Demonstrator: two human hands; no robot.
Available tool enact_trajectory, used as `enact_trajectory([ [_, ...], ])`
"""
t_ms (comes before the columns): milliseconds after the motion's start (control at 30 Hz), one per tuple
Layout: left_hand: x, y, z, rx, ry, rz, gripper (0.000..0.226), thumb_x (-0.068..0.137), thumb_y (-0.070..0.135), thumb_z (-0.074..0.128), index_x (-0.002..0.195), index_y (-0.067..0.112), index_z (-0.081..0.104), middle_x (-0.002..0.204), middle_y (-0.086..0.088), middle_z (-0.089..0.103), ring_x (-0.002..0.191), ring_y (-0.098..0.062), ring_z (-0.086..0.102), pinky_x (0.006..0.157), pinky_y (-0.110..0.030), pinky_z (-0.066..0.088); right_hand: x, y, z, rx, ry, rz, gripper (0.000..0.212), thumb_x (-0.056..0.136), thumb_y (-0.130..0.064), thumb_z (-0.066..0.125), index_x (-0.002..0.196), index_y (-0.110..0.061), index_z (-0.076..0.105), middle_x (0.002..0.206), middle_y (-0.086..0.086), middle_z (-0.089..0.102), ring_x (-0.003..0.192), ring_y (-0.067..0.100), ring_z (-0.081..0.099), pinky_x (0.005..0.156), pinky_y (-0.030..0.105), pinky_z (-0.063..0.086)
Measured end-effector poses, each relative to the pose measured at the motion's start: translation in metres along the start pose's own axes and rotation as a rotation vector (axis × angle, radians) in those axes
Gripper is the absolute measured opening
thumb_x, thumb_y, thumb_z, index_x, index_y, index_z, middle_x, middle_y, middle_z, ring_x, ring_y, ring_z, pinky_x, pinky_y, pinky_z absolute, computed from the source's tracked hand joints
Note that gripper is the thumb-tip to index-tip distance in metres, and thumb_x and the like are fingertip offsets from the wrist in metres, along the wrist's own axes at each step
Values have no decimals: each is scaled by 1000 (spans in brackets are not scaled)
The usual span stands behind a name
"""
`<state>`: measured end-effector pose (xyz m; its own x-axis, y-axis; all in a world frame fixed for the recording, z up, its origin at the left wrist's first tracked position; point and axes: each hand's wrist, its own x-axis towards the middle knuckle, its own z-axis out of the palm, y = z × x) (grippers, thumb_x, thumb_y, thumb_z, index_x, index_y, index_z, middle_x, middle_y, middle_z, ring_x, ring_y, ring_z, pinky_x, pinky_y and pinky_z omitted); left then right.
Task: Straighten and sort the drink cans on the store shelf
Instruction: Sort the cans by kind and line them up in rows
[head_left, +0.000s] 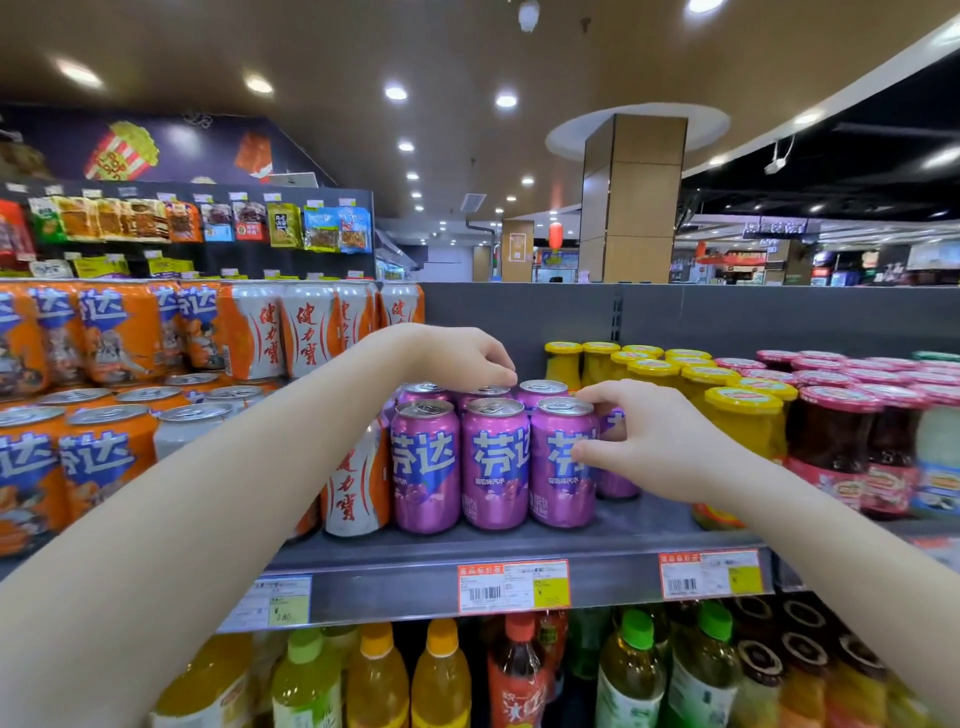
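Purple can, front right (558, 488): upright at the shelf's front edge, in the grip of the right hand (644, 441).
Right hand: fingers curled, thumb across the can's side, forefinger hooked at its top rim.
Left hand (457, 358): reaches in over the row, fingers bunched and pointing down, tips at the lid of a rear purple can (485, 391). Thumb hidden, so I cannot tell whether it grips the can or only touches it.
Between the hands: two more front purple cans (493, 467), upright, labels forward, touching side by side with the held one. A second row stands close behind them.
Behind right hand's fingers: another purple can (618, 483), mostly hidden.
Shelf (649, 519): grey metal, carries all the cans. Bare strip below the right hand.
Below left forearm: white-and-orange can (356, 488), upright, just beside the leftmost purple can.
Left of left arm: orange cans (104, 457) in rows, with more orange and white cans stacked above them (306, 327).
Right of right hand: yellow-lidded jars (743, 421), then pink-lidded jars (836, 441) further out.
Under both hands: price tags (513, 586) on the shelf lip, and capped bottles (441, 675) on the level beneath.
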<state>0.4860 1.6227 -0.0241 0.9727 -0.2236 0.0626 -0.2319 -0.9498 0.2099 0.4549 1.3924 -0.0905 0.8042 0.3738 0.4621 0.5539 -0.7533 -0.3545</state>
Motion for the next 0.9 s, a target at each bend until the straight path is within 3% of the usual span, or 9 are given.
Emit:
enact_trajectory([
  [133, -24, -8, -9, -59, 15, 15, 49, 102, 51, 52, 145, 28, 52, 140, 9, 57, 124, -12, 56, 109, -34, 44, 0, 6, -10, 24, -30, 11, 54, 85, -26, 77, 134, -30, 56, 121, -12, 65, 89, 3, 68, 73, 16, 50],
  [267, -52, -18, -14, -43, 145, 31, 42, 93, 60, 61, 122, 31, 61, 112, 13, 68, 100, -4, 65, 88, -28, 54, 18, 14, -31, -53, 73, 19, 51, 85, -8, 68, 132, -26, 60, 120, -7, 67, 92, 11, 67, 69, 21, 45],
  [367, -63, -14, -9, 103, 338, 65, 42, 87, 67, 62, 106, 29, 64, 97, 8, 62, 88, -7, 61, 81, -32, 54, 40, 18, -40, -219, -62, 74, 60, 85, -12, 68, 141, -28, 54, 138, -2, 60, 116, 19, 60, 83, 26, 45],
  [433, -66, -12, -3, 168, 271, 78, 53, 82, 76, 61, 111, 32, 64, 102, 10, 61, 91, -5, 59, 83, -32, 53, 54, 20, -40, -361, -234, 117, 71, 84, -17, 72, 149, -28, 45, 150, -1, 50, 131, 23, 52, 98, 32, 47],
  [500, -66, -15, 2, 188, 147, 58, 67, 77, 82, 60, 124, 34, 62, 111, 12, 64, 99, -6, 61, 89, -33, 55, 65, 22, -36, -460, -348, 133, 80, 80, -25, 78, 151, -29, 41, 152, -1, 47, 134, 24, 49, 104, 37, 46],
  [600, -64, -23, 8, 218, 99, 47, 76, 76, 82, 62, 135, 33, 59, 121, 12, 65, 107, -9, 63, 95, -36, 55, 77, 25, -39, -481, -439, 141, 84, 75, -35, 84, 148, -29, 44, 135, -3, 55, 117, 21, 56, 93, 32, 51],
  [733, -63, -27, 11, 196, 109, 85, 69, 80, 77, 62, 133, 32, 64, 117, 16, 62, 109, -8, 59, 95, -35, 53, 93, 23, -46, -418, -490, 182, 79, 71, -35, 90, 140, -25, 54, 105, -8, 58, 90, 14, 67, 70, 26, 58],
  [900, -69, -38, 7, 119, 77, 84, 69, 80, 74, 67, 137, 37, 58, 128, 16, 61, 118, -7, 57, 103, -36, 50, 112, 14, -50, -428, -428, 178, 73, 72, -29, 91, 136, -15, 58, 110, 0, 63, 90, 18, 68, 65, 27, 63],
])
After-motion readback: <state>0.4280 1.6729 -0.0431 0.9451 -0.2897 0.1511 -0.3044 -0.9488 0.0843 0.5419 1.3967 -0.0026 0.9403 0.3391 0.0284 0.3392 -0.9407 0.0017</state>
